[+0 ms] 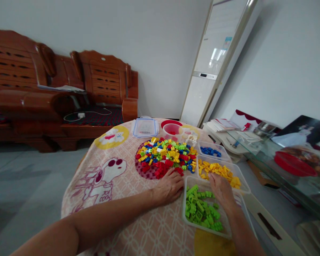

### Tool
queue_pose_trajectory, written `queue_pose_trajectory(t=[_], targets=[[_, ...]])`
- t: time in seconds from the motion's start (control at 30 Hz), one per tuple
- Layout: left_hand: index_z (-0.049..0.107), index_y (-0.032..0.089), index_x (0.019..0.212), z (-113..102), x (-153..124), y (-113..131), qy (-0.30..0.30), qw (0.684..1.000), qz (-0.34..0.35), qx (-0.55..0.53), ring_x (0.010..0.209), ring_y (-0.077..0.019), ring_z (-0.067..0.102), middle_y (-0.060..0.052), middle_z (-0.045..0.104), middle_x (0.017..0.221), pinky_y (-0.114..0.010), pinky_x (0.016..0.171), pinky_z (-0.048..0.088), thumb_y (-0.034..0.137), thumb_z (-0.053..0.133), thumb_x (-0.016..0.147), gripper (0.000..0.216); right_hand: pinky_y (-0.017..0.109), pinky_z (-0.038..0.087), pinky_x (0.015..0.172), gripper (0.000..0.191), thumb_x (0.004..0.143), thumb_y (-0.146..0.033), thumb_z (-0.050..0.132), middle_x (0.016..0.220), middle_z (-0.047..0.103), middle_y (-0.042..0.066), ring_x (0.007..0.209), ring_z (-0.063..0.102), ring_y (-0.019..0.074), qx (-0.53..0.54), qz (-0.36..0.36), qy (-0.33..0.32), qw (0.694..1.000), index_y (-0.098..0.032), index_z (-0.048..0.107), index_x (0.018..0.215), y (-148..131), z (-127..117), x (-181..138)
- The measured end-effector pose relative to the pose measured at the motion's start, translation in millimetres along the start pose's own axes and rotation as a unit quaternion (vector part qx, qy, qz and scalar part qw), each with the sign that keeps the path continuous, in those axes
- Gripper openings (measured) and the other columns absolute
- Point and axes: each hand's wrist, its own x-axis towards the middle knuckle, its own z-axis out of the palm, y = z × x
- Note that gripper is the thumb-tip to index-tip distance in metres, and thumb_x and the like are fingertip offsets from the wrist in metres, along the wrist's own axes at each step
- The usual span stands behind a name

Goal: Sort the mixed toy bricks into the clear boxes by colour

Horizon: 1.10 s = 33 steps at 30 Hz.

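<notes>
A mixed pile of toy building bricks point(166, 153) in several colours lies on a round dark-red patch of the tablecloth. At its near edge my left hand point(170, 186) rests low, fingers reaching loosely to the red bricks point(162, 169). My right hand point(222, 188) is over the border between two clear plastic containers, its fingers drawn together at the near edge of the yellow bricks point(216, 168). Whatever those fingers hold is hidden. Beneath the right wrist stands the container of green bricks point(201, 208). Blue bricks point(210, 152) lie in a smaller container behind the yellow ones.
At the back of the table point(138, 227) are a clear lidded box point(145, 127) and a pinkish tub point(172, 131) with red pieces inside. White pieces point(192, 139) lie beside the tub. A glass shelf point(277, 167) with a red bowl point(294, 164) stands close on the right.
</notes>
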Motion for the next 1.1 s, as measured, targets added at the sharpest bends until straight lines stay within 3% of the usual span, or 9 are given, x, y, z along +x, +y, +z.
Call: queue_pose_trajectory(t=[0.13, 0.37, 0.57, 0.67, 0.77, 0.9, 1.1], targets=[[0.065, 0.020, 0.096, 2, 13, -11, 0.006, 0.999, -0.015, 0.034, 0.105, -0.0201, 0.056, -0.005, 0.068, 0.102, -0.044, 0.113, 0.027, 0.026, 0.054, 0.094, 0.013, 0.028, 0.033, 0.066, 0.038, 0.101, -0.029, 0.034, 0.074, 0.069, 0.007, 0.069, 0.062, 0.0169, 0.008, -0.007, 0.000, 1.000, -0.019, 0.062, 0.078, 0, 0, 0], [0.067, 0.017, 0.090, -10, 28, -33, 0.007, 0.999, -0.014, 0.048, 0.094, -0.0197, 0.055, -0.007, 0.066, 0.097, -0.036, 0.091, 0.040, 0.020, 0.055, 0.093, 0.013, 0.028, 0.034, 0.066, 0.037, 0.101, -0.028, 0.035, 0.075, 0.069, 0.007, 0.071, 0.063, 0.0173, 0.007, 0.001, -0.002, 1.000, -0.018, 0.064, 0.081, 0, -1, -1], [0.069, 0.019, 0.088, -34, 52, -61, 0.115, 0.992, -0.059, -0.004, 0.096, -0.0196, 0.057, -0.007, 0.068, 0.099, -0.034, 0.089, 0.042, 0.022, 0.053, 0.094, 0.018, 0.027, 0.036, 0.066, 0.038, 0.101, -0.030, 0.034, 0.075, 0.070, 0.007, 0.072, 0.063, 0.0178, 0.019, -0.005, 0.015, 1.000, -0.019, 0.066, 0.082, 1, 1, -2], [0.071, 0.017, 0.088, -58, 72, -82, 0.196, 0.971, -0.130, -0.046, 0.091, -0.0186, 0.061, -0.007, 0.069, 0.091, -0.030, 0.084, 0.045, 0.015, 0.054, 0.089, 0.016, 0.027, 0.038, 0.066, 0.038, 0.100, -0.031, 0.034, 0.077, 0.070, 0.007, 0.073, 0.064, 0.0186, 0.023, -0.006, 0.019, 1.000, -0.019, 0.067, 0.084, 2, 3, -2], [0.074, 0.017, 0.089, -80, 91, -97, 0.231, 0.949, -0.199, -0.076, 0.079, -0.0159, 0.062, -0.005, 0.070, 0.085, -0.026, 0.074, 0.046, 0.013, 0.058, 0.083, 0.017, 0.027, 0.040, 0.068, 0.037, 0.100, -0.030, 0.035, 0.081, 0.072, 0.009, 0.075, 0.065, 0.0189, 0.019, -0.003, 0.020, 1.000, -0.018, 0.068, 0.086, 3, 4, -2], [0.077, 0.018, 0.086, -86, 108, -98, 0.192, 0.950, -0.216, -0.120, 0.070, -0.0143, 0.062, -0.003, 0.072, 0.076, -0.023, 0.067, 0.045, 0.014, 0.060, 0.080, 0.018, 0.027, 0.042, 0.073, 0.040, 0.101, -0.029, 0.032, 0.086, 0.073, 0.010, 0.079, 0.068, 0.0190, 0.016, 0.000, 0.015, 1.000, -0.017, 0.070, 0.092, 2, 4, -2], [0.077, 0.020, 0.091, -50, 115, -75, 0.100, 0.973, -0.186, -0.091, 0.080, -0.0167, 0.066, -0.004, 0.074, 0.086, -0.025, 0.075, 0.049, 0.015, 0.058, 0.083, 0.022, 0.029, 0.046, 0.080, 0.044, 0.100, -0.031, 0.030, 0.095, 0.075, 0.013, 0.087, 0.069, 0.0212, 0.032, -0.007, 0.026, 0.999, -0.016, 0.072, 0.099, 3, 6, -4]])
